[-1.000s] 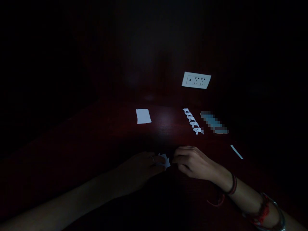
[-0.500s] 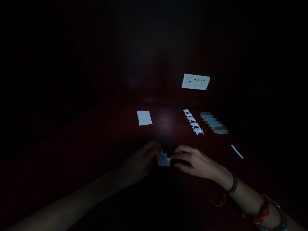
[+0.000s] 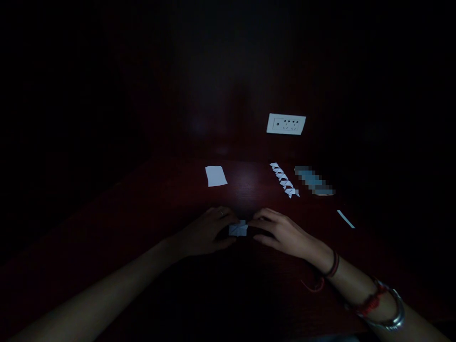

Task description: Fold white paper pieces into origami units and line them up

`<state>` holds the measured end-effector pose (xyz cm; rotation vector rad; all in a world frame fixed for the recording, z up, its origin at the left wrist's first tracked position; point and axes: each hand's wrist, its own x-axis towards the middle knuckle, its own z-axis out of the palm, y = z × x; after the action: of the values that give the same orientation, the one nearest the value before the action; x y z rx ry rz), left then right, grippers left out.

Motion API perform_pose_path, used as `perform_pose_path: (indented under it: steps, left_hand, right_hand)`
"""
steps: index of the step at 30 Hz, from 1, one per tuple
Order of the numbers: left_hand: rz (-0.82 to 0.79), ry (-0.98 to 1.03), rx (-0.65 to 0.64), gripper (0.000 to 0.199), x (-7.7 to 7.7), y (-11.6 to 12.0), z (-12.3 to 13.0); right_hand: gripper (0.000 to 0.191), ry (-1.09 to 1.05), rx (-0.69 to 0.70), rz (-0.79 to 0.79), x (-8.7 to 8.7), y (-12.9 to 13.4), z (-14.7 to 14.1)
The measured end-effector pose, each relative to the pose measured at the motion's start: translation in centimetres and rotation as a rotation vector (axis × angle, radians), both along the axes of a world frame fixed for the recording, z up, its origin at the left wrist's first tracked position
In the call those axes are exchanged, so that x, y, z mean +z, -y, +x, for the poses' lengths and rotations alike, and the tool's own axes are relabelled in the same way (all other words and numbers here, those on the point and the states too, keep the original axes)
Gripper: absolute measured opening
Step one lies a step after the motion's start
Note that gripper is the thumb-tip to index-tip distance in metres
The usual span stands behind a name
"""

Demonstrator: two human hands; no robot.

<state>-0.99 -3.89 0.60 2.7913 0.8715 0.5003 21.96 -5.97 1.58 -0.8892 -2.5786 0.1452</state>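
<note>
A small piece of folded white paper (image 3: 238, 229) lies on the dark reddish table between my hands, creases crossing its face. My left hand (image 3: 208, 232) curves around its left side, fingertips on the upper edge and thumb by the lower left corner. From the other side, my right hand (image 3: 285, 233) reaches in with its index fingertip at the paper's right corner. The right thumb is stretched out and apart from the paper. Beyond the hands lies a row of folded white paper pieces (image 3: 282, 178), and to its left a stack of white paper sheets (image 3: 215, 176).
A phone (image 3: 314, 180), blurred by pixelation, lies right of the folded row. Nearer on the right is a narrow white paper strip (image 3: 346, 219). A white wall socket (image 3: 286, 124) sits on the dark back panel. The surroundings are very dark.
The folded paper has turned to lie squarer and flatter. My left hand has opened wider around it, its thumb now showing below. The camera view has shifted slightly.
</note>
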Motion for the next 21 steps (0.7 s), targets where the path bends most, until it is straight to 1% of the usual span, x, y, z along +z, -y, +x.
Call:
perform_pose_path:
  steps: [2, 7, 10, 12, 14, 17, 19, 21]
  left_hand:
    - [0.016, -0.005, 0.016, 0.031, -0.1, -0.1, 0.0]
    - [0.053, 0.031, 0.058, 0.023, -0.2, 0.2, 0.2]
    - [0.014, 0.102, 0.068, 0.020, 0.0, 0.6, 0.3]
    - [-0.059, 0.199, 0.076, 0.019, 0.2, 0.9, 0.4]
    - [-0.143, 0.298, 0.101, 0.021, 0.4, 0.9, 0.3]
    - [-0.226, 0.355, 0.138, 0.026, 0.6, 0.7, 0.1]
    - [-0.254, 0.357, 0.149, 0.027, 0.6, 0.5, 0.0]
    - [-0.276, 0.357, 0.149, 0.026, 0.6, 0.3, -0.1]
  right_hand:
    - [0.031, 0.008, -0.001, 0.015, 0.0, 0.1, -0.1]
    - [0.028, 0.019, -0.025, 0.060, 0.0, 0.7, -0.9]
    - [0.020, -0.016, -0.052, 0.069, 0.3, 0.9, -1.4]
    - [0.014, -0.070, -0.053, 0.025, 0.8, 0.7, -1.6]
    - [0.011, -0.137, -0.047, -0.063, 1.2, 0.3, -1.8]
    - [0.010, -0.259, -0.070, -0.277, 1.4, -0.7, -2.1]
    - [0.021, -0.348, -0.091, -0.455, 0.9, -1.4, -2.5]
    - [0.031, -0.413, -0.101, -0.597, 0.2, -1.9, -3.1]
